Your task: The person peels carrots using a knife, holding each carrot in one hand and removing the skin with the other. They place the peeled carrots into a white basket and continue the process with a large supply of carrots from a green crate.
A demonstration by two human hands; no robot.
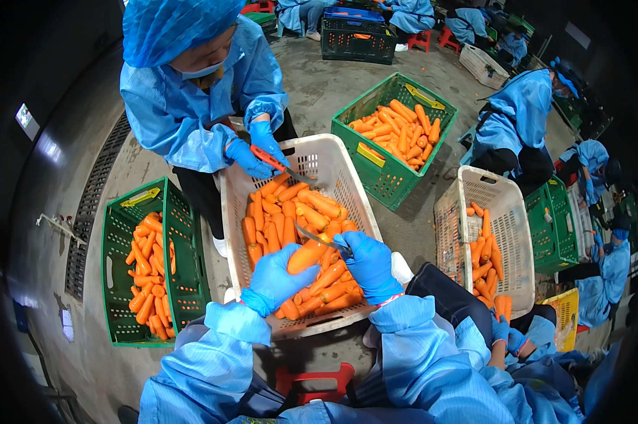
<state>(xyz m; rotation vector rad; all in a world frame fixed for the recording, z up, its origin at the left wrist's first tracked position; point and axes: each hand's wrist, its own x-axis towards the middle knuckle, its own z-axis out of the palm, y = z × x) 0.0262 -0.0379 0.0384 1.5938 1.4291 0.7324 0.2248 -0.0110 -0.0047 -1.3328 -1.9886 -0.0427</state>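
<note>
My left hand, in a blue glove, is closed round a thick carrot held above a white crate of carrots. My right hand, gloved too, grips a knife whose blade points left across the carrot's upper end. The knife's handle is mostly hidden in my fingers. Beneath both hands lie many loose carrots. Across the crate, a co-worker in a blue gown holds a red-handled knife over the crate's far side with blue-gloved hands.
Green crates of carrots stand at the left and far right. Another white crate with carrots is to my right. A red stool shows beneath me. Close on my right a person's gloved hands hold a carrot. More workers sit farther back.
</note>
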